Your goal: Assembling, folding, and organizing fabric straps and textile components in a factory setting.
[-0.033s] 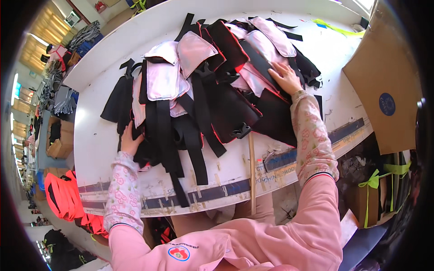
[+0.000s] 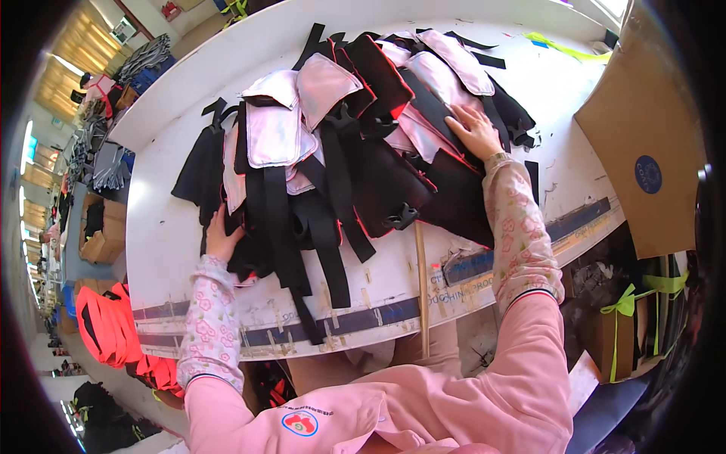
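A heap of sewn textile pieces, black with red edging, lies on the white table [image 2: 165, 227]. Shiny pale-pink pouches [image 2: 274, 136], loose black straps [image 2: 277, 227] and black plastic buckles [image 2: 401, 217] show among them. My left hand [image 2: 221, 236] rests against the heap's near left side, fingers stretched upward along the black cloth and thumb apart; some fingertips are hard to make out. On the right, my right hand [image 2: 475, 132] lies with spread fingers over a black panel [image 2: 435, 106] and pink cloth. Neither hand lifts anything.
A large cardboard sheet [image 2: 635, 144] stands at the table's right. Neon-yellow ribbon [image 2: 567, 47] lies at the far right. A wooden stick [image 2: 422, 295] crosses the near edge. Bright coral fabric bundles [image 2: 110, 325] and a cardboard box [image 2: 102, 231] are at the left.
My left hand has shifted slightly right and my right hand slightly left. The heap's left edge and hanging straps have moved a little to the right.
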Demonstrator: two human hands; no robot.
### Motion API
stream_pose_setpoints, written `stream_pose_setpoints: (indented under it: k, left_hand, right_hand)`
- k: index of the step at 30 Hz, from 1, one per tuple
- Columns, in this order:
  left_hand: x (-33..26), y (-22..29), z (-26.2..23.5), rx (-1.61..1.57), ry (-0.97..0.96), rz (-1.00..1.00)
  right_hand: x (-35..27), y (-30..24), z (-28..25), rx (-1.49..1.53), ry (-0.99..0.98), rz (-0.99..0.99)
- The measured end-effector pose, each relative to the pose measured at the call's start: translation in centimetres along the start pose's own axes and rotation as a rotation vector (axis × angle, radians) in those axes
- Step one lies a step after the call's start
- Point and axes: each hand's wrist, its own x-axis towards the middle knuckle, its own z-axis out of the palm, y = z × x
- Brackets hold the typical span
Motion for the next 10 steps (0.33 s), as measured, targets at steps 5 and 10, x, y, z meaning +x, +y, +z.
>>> stream_pose_setpoints:
  k: [5,10]
  left_hand:
    - [-5.1,1.1,-0.3,0.046,0.049,-0.091]
    - [-7.4,-2.9,-0.8,-0.009,0.055,-0.181]
  right_hand:
    - [-2.3,-5.2,1.1,-0.009,-0.020,-0.038]
    - [2.8,-2.4,6.0,-0.155,-0.160,-0.627]
